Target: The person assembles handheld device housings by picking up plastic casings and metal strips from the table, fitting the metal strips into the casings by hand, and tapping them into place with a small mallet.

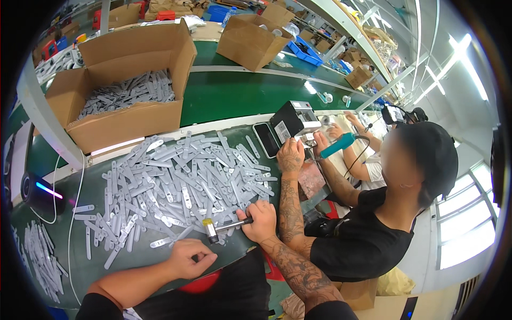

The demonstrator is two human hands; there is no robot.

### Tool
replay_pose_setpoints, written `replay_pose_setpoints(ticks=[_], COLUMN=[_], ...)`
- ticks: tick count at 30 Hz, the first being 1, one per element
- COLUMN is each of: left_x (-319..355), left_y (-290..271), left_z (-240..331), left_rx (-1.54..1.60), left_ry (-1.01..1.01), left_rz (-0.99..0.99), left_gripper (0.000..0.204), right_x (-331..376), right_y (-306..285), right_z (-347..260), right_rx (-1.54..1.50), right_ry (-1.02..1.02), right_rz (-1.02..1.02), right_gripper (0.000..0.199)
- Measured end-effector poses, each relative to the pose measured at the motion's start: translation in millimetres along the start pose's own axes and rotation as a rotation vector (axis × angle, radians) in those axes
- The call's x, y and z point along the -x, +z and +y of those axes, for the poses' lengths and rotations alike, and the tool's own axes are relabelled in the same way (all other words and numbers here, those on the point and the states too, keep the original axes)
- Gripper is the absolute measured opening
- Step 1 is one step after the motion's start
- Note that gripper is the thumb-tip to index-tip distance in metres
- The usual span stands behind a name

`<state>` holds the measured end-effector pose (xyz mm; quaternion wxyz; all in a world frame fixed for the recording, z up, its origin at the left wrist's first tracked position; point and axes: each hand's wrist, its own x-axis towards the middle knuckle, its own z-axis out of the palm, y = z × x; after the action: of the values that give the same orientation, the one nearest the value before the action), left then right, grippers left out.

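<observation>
1. Gripping the hammer (211, 231), lower centre of the frame — my right hand (259, 222) wraps its fingers round the handle.
2. My left hand (188, 258) curls loosely — whether pinching anything, I can't tell.
3. Strips (198, 184) lie heaped centre-left.

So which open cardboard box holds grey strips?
The large left box: grey strips show inside. The smaller box to its right shows none.

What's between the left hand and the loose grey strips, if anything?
Nothing visible between the left hand and the nearest loose grey strips, just ahead of it. Ahead and rightward, the yellow-tipped mallet, held in the right hand, could obstruct a reach.
</observation>
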<state>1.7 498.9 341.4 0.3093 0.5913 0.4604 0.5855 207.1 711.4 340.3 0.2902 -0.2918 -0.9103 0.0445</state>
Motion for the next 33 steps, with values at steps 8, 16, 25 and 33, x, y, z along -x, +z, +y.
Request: replay_pose_setpoints(ticks=[8, 16, 25, 33], left_x=[-6, -4, -15, 38], left_y=[-3, -2, -7, 33], left_z=[-5, -6, 3, 106], left_rx=[-0.027, -0.045, -0.044, 1.140], left_ry=[-0.183, -0.181, -0.191, -0.219], left_rz=[0.029, -0.086, -0.128, -1.021], left_gripper=[0.013, 0.014, 0.014, 0.098], right_x=[-1, 3, -2, -1], right_y=[-1, 1, -1, 5], right_z=[-1, 4, 1, 15], right_rx=[-0.017, 0.009, 0.030, 0.040], right_ry=[-0.010, 0.023, 0.019, -0.023], right_rz=[0.011, -0.033, -0.030, -0.073], right_gripper=[0.037, 0.035, 0.036, 0.030])
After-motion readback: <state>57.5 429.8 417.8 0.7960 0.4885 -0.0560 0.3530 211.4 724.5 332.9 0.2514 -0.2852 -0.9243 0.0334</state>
